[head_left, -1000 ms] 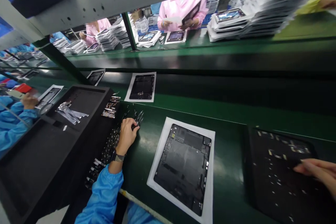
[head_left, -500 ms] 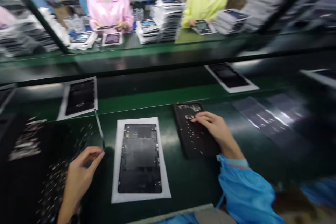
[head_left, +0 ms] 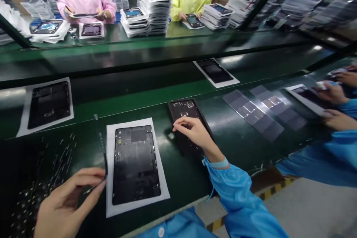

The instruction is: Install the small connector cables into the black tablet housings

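My left hand (head_left: 72, 197) pinches the lower end of a thin dark flex cable (head_left: 102, 145) between thumb and fingertips; the cable stands up with a small pale connector at its top. Just right of it, a black tablet housing (head_left: 136, 167) lies open on a white sheet (head_left: 165, 187). Over a black tray (head_left: 205, 122) with small metal parts on it, my right hand (head_left: 192, 130) has thumb and fingers closed together. Whether a tiny part is between those fingertips cannot be made out. Loose flex cables (head_left: 60, 163) lie spread beside my left hand.
More housings (head_left: 50, 104) (head_left: 214, 70) on white sheets lie along the far strip of the bench. Clear film sheets (head_left: 252, 113) are at right, where a co-worker's hands (head_left: 334, 93) handle another housing. Across the bench sit two people among stacks of wrapped devices (head_left: 156, 11).
The view has swung right and the bench things appear shifted left. My right hand has moved nearer the tray's left edge. The flex cable in my left hand now stands beside the white sheet.
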The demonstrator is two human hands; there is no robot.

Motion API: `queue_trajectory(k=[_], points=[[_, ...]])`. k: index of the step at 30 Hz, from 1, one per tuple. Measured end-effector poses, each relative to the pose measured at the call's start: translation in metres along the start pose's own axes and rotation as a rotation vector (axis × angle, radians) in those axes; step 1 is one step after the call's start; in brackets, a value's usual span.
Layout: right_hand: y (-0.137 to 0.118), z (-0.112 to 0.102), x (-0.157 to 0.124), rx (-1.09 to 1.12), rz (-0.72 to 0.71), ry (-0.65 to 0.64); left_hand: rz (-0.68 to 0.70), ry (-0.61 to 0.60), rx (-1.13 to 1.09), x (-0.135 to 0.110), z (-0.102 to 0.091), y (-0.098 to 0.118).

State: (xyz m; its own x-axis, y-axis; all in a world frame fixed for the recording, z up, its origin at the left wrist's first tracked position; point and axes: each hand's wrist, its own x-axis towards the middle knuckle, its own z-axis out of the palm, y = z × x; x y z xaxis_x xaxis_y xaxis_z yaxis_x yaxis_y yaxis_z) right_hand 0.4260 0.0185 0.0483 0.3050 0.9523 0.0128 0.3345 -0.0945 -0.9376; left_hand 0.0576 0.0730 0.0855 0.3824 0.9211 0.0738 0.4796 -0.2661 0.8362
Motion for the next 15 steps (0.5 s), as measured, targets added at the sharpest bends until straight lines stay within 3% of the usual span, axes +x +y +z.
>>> queue_trajectory(k=[5, 9, 11, 15], points=[[-0.017, 0.017, -0.014, -0.092, -0.1, -0.044, -0.011, -0.246, -0.123, 0.017, 0.002, 0.026], [-0.022, 0.016, -0.022, -0.095, -0.161, -0.04, -0.166, -0.398, -0.243, 0.032, 0.008, 0.028], [-0.023, 0.021, -0.024, -0.093, -0.174, -0.115, -0.244, -0.467, -0.312, 0.039, 0.018, 0.024], [-0.026, 0.047, -0.028, -0.126, -0.187, -0.398, -0.274, -0.568, -0.348, 0.05, 0.049, 0.01]])
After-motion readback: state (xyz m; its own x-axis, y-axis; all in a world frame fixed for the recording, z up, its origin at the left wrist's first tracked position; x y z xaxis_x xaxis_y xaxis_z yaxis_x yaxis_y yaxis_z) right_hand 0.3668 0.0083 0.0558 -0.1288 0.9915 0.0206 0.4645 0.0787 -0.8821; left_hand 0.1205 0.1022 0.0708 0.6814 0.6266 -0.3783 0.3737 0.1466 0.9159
